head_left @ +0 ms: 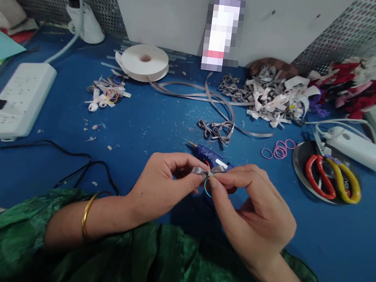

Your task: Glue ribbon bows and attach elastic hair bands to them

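Observation:
Between my two hands is a small grey ribbon bow [199,171], with a turquoise elastic band [207,187] hanging at its middle. My left hand [163,186] pinches the bow's left loop between thumb and forefinger. On the other side, my right hand [257,209] pinches near the bow's centre, where thumb and finger meet the band. Just beyond my fingers lies a blue glue gun [208,154], its nozzle pointing away to the left and its rear part hidden by my hands. Several finished grey bows [215,130] rest past it.
At the back stands a white ribbon spool [144,62] with grey ribbon [187,90] trailing right. A heap of bows [272,96] sits back right, near pink elastic bands [280,150]. Scissors [332,177] lie on a dark round dish at right. A power strip [18,99] is at left.

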Motion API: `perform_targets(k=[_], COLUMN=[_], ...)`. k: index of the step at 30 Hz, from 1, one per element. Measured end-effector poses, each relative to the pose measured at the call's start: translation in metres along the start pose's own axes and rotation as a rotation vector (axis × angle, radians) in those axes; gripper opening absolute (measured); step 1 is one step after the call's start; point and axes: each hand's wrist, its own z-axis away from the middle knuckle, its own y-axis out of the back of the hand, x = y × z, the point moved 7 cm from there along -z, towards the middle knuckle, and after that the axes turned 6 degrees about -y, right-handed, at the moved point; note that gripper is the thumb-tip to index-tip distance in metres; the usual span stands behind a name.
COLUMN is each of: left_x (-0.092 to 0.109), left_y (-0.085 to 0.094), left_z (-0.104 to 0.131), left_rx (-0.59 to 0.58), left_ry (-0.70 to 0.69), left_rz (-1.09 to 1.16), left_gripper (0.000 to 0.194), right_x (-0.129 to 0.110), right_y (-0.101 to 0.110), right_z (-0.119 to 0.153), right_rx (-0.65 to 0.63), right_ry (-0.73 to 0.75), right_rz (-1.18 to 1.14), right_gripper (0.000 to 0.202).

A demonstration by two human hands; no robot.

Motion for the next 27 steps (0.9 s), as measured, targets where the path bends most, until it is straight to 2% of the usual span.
perform_targets(k=[3,6,9,11,13,19,27], left_x=[-0.002,-0.004,-0.005,-0.005,-0.006,-0.009,-0.011], left_y=[0.0,-0.001,-0.002,-0.003,-0.004,-0.004,-0.005], left_z=[0.0,0.0,0.001,0.0,0.0,-0.001,-0.002], left_rx=[-0.002,-0.015,-0.034,-0.052,-0.065,-0.056,-0.055], left_ry=[0.012,0.036,0.065,0.08,0.094,0.121,0.156], left_rz=[0.046,0.12,0.166,0.184,0.196,0.237,0.244], left_gripper=[0.007,0.008,0.009,0.008,0.008,0.01,0.011], right_x=[0.002,0.01,0.02,0.027,0.033,0.04,0.039], right_y=[0.0,0.004,0.011,0.017,0.018,0.001,-0.001], right_z=[0.0,0.0,-0.001,-0.001,-0.002,-0.002,-0.001], right_rx=[-0.002,0.021,0.112,0.198,0.223,-0.045,-0.096], right_ry=[-0.046,-0.154,-0.244,-0.278,-0.314,-0.444,-0.469], right_rz=[-0.02,-0.195,-0.401,-0.444,-0.444,-0.421,-0.415], right_gripper=[0.015,0.014,0.013,0.013,0.011,0.001,0.003])
